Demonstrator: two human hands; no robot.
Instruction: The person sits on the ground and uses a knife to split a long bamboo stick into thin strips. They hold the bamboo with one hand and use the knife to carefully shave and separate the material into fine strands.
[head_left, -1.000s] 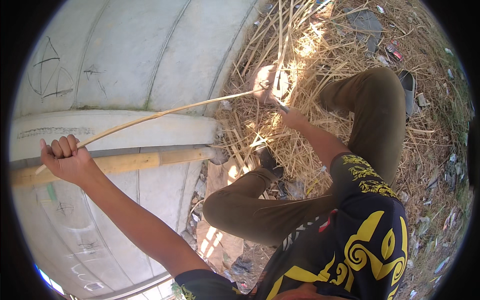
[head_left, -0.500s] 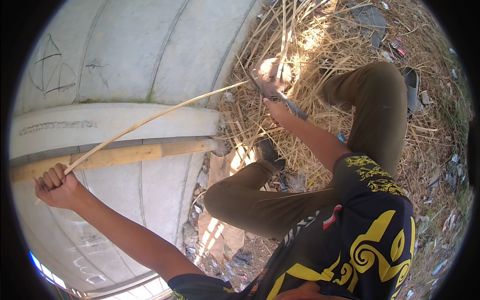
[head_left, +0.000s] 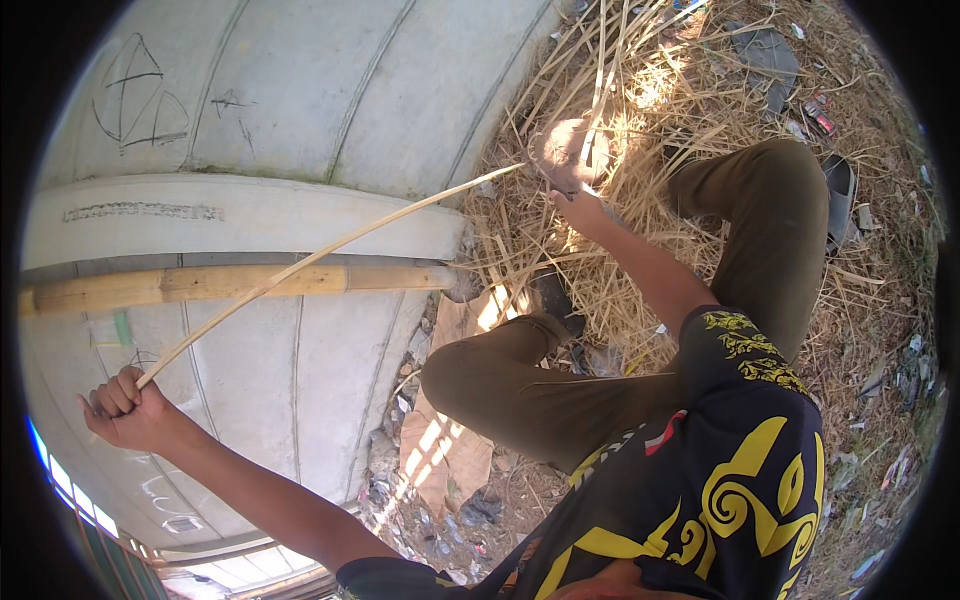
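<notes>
The left hand [head_left: 125, 410] is clenching its fingers around the near end of a thin bamboo strip [head_left: 330, 250], whose long axis is running up and rightward across the bamboo pole [head_left: 230, 283] to the right hand [head_left: 578, 205], gripping the far end above the straw [head_left: 640, 110].

Left hand [head_left: 125, 410]: drawn lower and further back along grey concrete pipe [head_left: 300, 120] | thin pale bamboo strip [head_left: 330, 250]: longer span now taut, steeper slant | right hand [head_left: 580, 205]: barely shifted.
</notes>
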